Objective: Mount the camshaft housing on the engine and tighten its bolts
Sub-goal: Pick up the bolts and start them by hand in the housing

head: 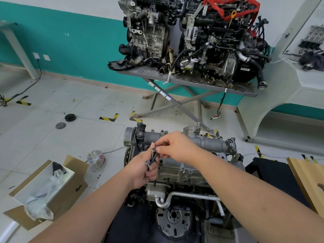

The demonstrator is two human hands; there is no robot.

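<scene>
a: on the floor, item one: pale tiled floor [52, 95] with yellow-and-black tape corners; teal and white wall [78, 42] behind.

b: item two?

a: grey folding table [184, 79] at the back, bearing two dirty engines [192, 32] with hoses and a red strap. open cardboard box [47, 190] with plastic wrap at lower left; a wooden board [306, 178] at right edge; two dark round parts [69, 117] on the tiles at left.

b: task items?

a: engine [182, 174] in the foreground, flywheel toward the camera. camshaft housing [206, 142] sits on top of it, grey, running left to right, a toothed wheel at its left end.

b: hands?

a: both forearms reach in from below, meeting above the housing's left half. left hand [142, 171], fingers curled, grips a bundle of bolts [151, 157], heads up. right hand [177, 148], knuckles up, pinches the head of one bolt in that bundle between thumb and fingertips.

b: bolts in the housing?

a: one bolt head visible on the near edge; others cannot tell.
</scene>
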